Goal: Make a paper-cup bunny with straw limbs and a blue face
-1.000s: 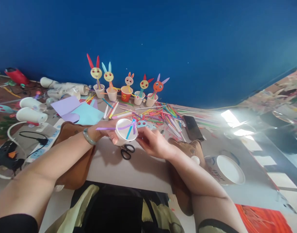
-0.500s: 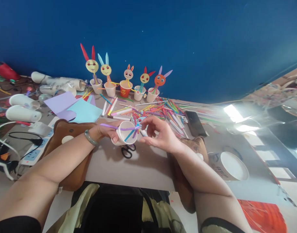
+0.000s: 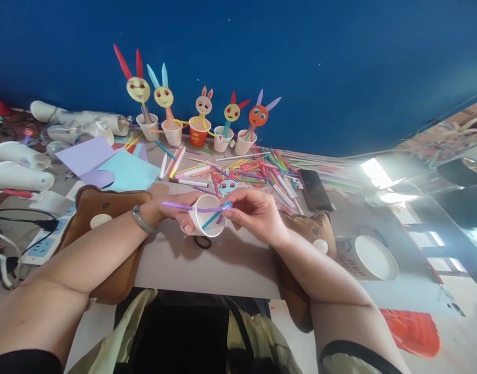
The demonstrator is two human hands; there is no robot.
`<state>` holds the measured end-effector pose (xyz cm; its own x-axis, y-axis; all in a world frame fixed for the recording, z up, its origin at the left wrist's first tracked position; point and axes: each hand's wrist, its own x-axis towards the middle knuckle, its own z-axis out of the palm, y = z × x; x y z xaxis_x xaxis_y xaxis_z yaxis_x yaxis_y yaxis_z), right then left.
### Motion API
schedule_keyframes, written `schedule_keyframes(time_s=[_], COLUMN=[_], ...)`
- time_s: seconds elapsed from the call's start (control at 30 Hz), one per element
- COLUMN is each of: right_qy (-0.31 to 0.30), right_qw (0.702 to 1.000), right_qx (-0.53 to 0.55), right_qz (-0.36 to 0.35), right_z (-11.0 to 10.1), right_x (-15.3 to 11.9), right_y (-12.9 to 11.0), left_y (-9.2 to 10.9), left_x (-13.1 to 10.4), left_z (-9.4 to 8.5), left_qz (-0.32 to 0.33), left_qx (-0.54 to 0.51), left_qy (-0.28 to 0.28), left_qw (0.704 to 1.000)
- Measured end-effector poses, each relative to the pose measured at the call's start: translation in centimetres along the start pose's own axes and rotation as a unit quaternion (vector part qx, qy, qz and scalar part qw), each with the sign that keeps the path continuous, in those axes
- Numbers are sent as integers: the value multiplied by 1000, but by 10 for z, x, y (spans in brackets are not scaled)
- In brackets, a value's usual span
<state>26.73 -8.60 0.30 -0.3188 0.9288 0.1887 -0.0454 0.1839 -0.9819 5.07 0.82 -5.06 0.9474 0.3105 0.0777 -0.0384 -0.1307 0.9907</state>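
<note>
Head view: one paper cup (image 3: 207,201) at centre, near side, clamped in left hand (image 3: 171,215). Right hand (image 3: 258,215) pinches purple strip (image 3: 177,206) and blue strip (image 3: 212,220) at right rim; both partly inside. Far: four white cups (image 3: 173,136), one red cup (image 3: 199,137), one eared figure (image 3: 257,115) in each.

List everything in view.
Held cup: 1, white, left hand
Strips: several, purple and blue, held cup
Rabbit figures: 5, mixed, in cups by wall
Face cutout: 1, light blue, behind held cup
Sticks: many, mixed, centre
Paper sheets: several, purple and blue, left
Phone: 1, black, right
Handle loop: 1, black, below held cup
Pads: 2, brown, both sides
Tub: 1, whitish, right
Loose cups: several, white, far left
Power strip: 1, white, left
Unclear item: 1, red, right
Wall: 1, blue, behind
Left hand: 1, bare, on held cup
Right hand: 1, bare, pinching strips
</note>
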Motion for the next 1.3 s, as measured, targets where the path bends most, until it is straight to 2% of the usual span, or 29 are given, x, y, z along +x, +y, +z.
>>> schedule_keyframes(time_s=[0.1, 0.33, 0.43, 0.53, 0.6, 0.73, 0.77, 0.8, 0.87, 0.93, 1.0, 1.13, 1.3], right_qy=[-5, 36, 72, 96, 91, 50, 45, 42, 39, 40, 45, 66, 76], right_qw=[1000, 999, 996, 989, 988, 994, 995, 995, 994, 993, 992, 986, 982], right_qx=[26, 9, -45, -104, -116, -93, -92, -94, -96, -94, -99, -132, -163], right_qz=[4, 7, -20, -38, -35, -4, 6, 16, 36, 55, 66, 71, 51], right_z=[4, 11, 12, 13, 13, 11, 11, 10, 10, 11, 11, 13, 13], right_x=[-1, -3, -4, -5, -5, -3, -2, -1, 1, 2, 3, 4, 3], right_y=[0, 3, 5, 6, 6, 7, 7, 8, 11, 14, 17, 21, 23], left_y=[6, 3, -2, -2, 1, 16, 20, 24, 30, 33, 34, 37, 40], left_x=[3, 4, 5, 6, 5, -2, -4, -6, -9, -8, -4, 2, 1], left_z=[2, 18, 25, 27, 22, 1, -4, -8, -12, -10, -2, 16, 26], left_qz=[-6, 9, -2, -1, 0, -26, -41, -55, -62, -47, -31, -23, -8], left_qx=[-14, 60, 72, 84, 84, 63, 57, 49, 32, 30, 51, 131, 196], left_qy=[-64, 4, 49, 65, 36, -67, -71, -56, 42, 154, 215, 240, 252], left_qw=[998, 998, 996, 994, 996, 995, 995, 996, 997, 986, 975, 962, 948])
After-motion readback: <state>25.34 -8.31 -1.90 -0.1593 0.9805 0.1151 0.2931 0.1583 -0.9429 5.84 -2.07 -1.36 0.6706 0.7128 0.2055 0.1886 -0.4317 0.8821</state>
